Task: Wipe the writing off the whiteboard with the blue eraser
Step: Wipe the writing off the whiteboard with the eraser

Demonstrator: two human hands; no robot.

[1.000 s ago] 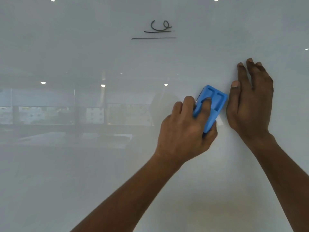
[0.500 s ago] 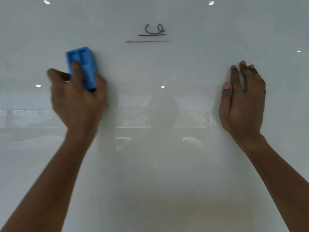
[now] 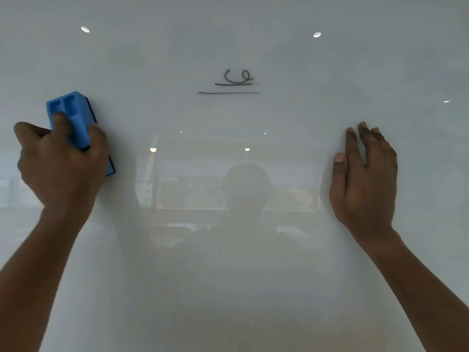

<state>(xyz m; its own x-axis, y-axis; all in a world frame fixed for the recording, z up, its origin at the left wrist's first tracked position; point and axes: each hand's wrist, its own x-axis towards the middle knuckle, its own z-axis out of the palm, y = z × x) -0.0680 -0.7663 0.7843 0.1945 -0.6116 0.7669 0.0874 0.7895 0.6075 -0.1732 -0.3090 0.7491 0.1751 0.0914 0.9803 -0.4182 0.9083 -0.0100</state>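
Note:
The glossy whiteboard (image 3: 279, 288) fills the head view. Black writing (image 3: 234, 81), a curly mark above two horizontal strokes, sits at the upper middle. My left hand (image 3: 61, 171) grips the blue eraser (image 3: 72, 115) against the board at the far left, well left of and a little below the writing. Thumb and fingers curl round the eraser's sides, one finger lying in its top recess. My right hand (image 3: 364, 179) rests flat on the board at the right, fingers straight and pointing up, holding nothing.
The board mirrors ceiling lights (image 3: 85, 29), a window band and the dim outline of a person (image 3: 245, 194). The board's top edge shows as a thin line along the top of the view.
My left hand swept the eraser from beside my right hand across to the far left of the board. In the last half second it stayed there. My right hand has kept its place on the board.

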